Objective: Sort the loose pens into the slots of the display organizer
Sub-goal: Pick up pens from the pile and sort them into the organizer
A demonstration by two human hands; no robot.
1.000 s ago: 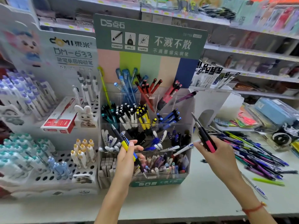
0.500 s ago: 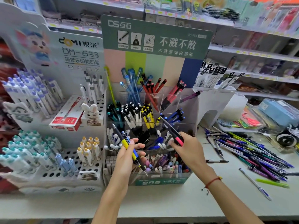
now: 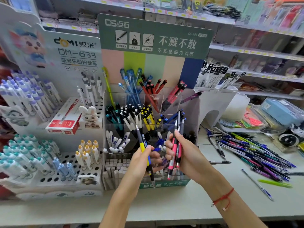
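Gripping a yellow pen (image 3: 144, 152), the left hand (image 3: 139, 163) hovered before the organizer (image 3: 195, 112); the right hand (image 3: 185, 155) clutched pink pens (image 3: 173, 153). Loose pens (image 3: 256, 153) lay heaped on the counter (image 3: 164, 206), well right.

the hands hide the display organizer's (image 3: 190, 112) front slots; upper shelf goods (image 3: 263, 14) are blurred.

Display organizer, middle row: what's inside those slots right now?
In the display organizer, teal-clipped pens, white-barrelled pens, yellow pens and blue pens. Their lower ends are hidden by the front row and both hands.
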